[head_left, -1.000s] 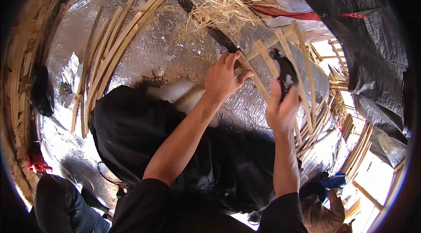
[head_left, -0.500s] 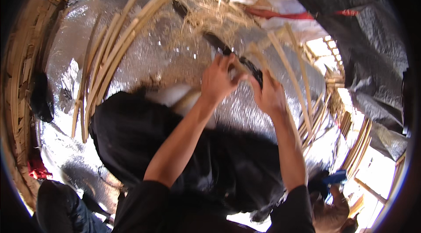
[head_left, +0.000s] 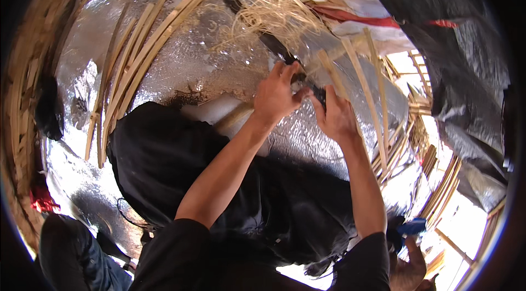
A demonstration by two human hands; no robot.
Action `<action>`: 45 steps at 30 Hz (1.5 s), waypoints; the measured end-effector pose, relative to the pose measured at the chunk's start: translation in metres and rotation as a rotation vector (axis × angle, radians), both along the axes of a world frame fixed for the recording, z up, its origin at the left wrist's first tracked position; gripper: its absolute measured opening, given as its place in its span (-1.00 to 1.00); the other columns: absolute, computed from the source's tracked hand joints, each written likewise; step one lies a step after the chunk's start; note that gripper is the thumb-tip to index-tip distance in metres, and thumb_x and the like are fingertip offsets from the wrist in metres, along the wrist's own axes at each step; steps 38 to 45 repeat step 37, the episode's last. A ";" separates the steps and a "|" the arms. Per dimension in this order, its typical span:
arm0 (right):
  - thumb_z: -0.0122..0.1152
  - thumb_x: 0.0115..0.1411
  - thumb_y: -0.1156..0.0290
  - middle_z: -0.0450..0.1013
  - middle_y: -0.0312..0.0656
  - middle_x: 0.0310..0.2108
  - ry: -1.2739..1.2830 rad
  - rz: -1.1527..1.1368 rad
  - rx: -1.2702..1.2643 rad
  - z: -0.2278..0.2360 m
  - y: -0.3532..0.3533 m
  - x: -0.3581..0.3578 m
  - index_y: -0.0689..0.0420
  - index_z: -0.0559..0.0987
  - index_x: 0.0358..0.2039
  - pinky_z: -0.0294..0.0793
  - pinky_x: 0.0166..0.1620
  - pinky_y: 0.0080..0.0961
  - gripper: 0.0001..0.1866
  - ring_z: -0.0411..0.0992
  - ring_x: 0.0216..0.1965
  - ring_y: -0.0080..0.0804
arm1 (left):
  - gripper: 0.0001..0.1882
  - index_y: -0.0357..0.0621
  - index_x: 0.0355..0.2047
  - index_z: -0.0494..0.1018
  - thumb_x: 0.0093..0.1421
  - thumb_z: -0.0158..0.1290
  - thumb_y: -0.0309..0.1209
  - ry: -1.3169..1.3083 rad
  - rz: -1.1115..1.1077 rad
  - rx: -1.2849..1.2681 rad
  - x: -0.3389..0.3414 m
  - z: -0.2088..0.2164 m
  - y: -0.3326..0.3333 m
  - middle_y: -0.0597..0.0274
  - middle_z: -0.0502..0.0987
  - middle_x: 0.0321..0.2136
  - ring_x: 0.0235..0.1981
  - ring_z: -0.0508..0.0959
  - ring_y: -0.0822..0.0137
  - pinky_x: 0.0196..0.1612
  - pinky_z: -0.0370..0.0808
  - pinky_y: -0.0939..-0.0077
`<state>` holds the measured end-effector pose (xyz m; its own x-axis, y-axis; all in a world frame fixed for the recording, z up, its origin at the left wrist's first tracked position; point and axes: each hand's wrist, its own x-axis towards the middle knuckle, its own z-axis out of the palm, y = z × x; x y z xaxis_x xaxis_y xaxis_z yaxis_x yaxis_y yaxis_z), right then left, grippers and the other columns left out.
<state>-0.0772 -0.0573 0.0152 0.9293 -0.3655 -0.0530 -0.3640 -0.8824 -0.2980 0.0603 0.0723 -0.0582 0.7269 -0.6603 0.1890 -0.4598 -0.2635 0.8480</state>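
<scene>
My left hand (head_left: 275, 94) is closed in a pinch, its fingers and thumb curled beside a long dark-bladed knife (head_left: 275, 45). What lies between those fingertips is mostly hidden. Just to the right, my right hand (head_left: 337, 116) is closed around the knife's black handle end (head_left: 319, 94). The blade slants up and left from my hands, partly under a heap of thin pale shavings (head_left: 276, 14). A bamboo strip (head_left: 331, 72) runs down toward my right fingers; I cannot tell whether they touch it. Black cloth (head_left: 296, 198) covers my lap below both forearms.
Silvery sheeting (head_left: 192, 66) spreads under the work. Long bamboo strips (head_left: 159, 39) lean at the left, more strips (head_left: 364, 88) at the right. A white sack with a red band (head_left: 350, 9) and dark tarpaulin (head_left: 466, 66) hang at the right. Another person's hand (head_left: 411, 266) shows at lower right.
The view has shifted slightly. My hands stay close together at the knife, and the strip near my right fingers, blurred before, now stands straighter and sharper.
</scene>
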 end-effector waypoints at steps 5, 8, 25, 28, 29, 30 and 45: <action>0.17 0.48 0.17 0.58 0.06 -0.52 -0.504 -0.213 0.187 0.041 0.020 0.002 0.32 0.48 -0.06 0.54 -0.46 -0.07 -0.61 0.65 -0.50 -0.07 | -0.20 -0.18 0.14 0.50 0.01 0.49 0.04 -0.045 0.028 0.093 0.002 0.003 0.007 0.00 0.58 -0.17 -0.22 0.68 -0.03 -0.22 0.66 0.16; 0.08 0.50 0.24 0.47 -0.21 -0.60 -0.305 -0.082 0.167 -0.016 -0.007 -0.005 0.30 0.52 -0.13 0.36 -0.55 -0.42 -0.69 0.43 -0.62 -0.49 | -0.18 -0.18 0.14 0.51 0.00 0.49 0.05 -0.001 0.024 0.020 0.002 0.003 0.001 -0.03 0.59 -0.15 -0.19 0.68 -0.04 -0.20 0.66 0.14; 0.11 0.50 0.09 0.51 -0.07 -0.55 0.077 -0.125 0.025 0.002 -0.009 0.004 0.36 0.47 -0.04 0.44 -0.46 -0.26 -0.53 0.49 -0.57 -0.22 | -0.16 -0.20 0.14 0.50 0.02 0.47 0.11 -0.104 0.024 0.032 -0.006 -0.012 0.006 -0.07 0.58 -0.14 -0.24 0.68 -0.08 -0.24 0.66 0.11; 0.14 0.50 0.16 0.47 -0.08 -0.57 -0.333 -0.176 0.096 0.039 -0.001 0.008 0.33 0.49 -0.10 0.42 -0.48 -0.34 -0.61 0.50 -0.56 -0.34 | -0.16 -0.20 0.15 0.49 0.03 0.46 0.12 -0.123 0.046 0.083 0.005 -0.005 0.001 -0.07 0.58 -0.14 -0.25 0.68 -0.08 -0.25 0.66 0.11; 0.14 0.49 0.17 0.48 -0.04 -0.56 -0.459 -0.260 0.158 0.045 0.008 0.000 0.32 0.50 -0.10 0.44 -0.47 -0.33 -0.62 0.54 -0.55 -0.31 | -0.16 -0.21 0.15 0.49 0.03 0.46 0.12 -0.100 0.024 0.113 0.002 0.002 0.001 -0.07 0.58 -0.14 -0.26 0.68 -0.08 -0.25 0.65 0.11; 0.18 0.47 0.21 0.51 -0.03 -0.53 -0.423 -0.260 0.186 0.042 0.014 -0.006 0.29 0.51 -0.08 0.47 -0.47 -0.33 -0.66 0.57 -0.53 -0.27 | -0.17 -0.20 0.14 0.51 0.02 0.46 0.11 -0.063 0.012 0.132 0.001 0.006 0.003 -0.05 0.57 -0.15 -0.27 0.67 -0.07 -0.26 0.65 0.11; 0.31 0.39 0.28 0.60 -0.05 -0.50 -0.229 -0.389 0.312 0.051 0.028 -0.007 0.23 0.52 -0.04 0.56 -0.43 -0.35 -0.70 0.69 -0.45 -0.17 | -0.17 -0.12 0.22 0.44 0.12 0.37 0.15 -0.033 0.002 0.120 0.000 -0.002 0.011 -0.14 0.54 0.05 -0.18 0.71 -0.16 -0.22 0.70 0.05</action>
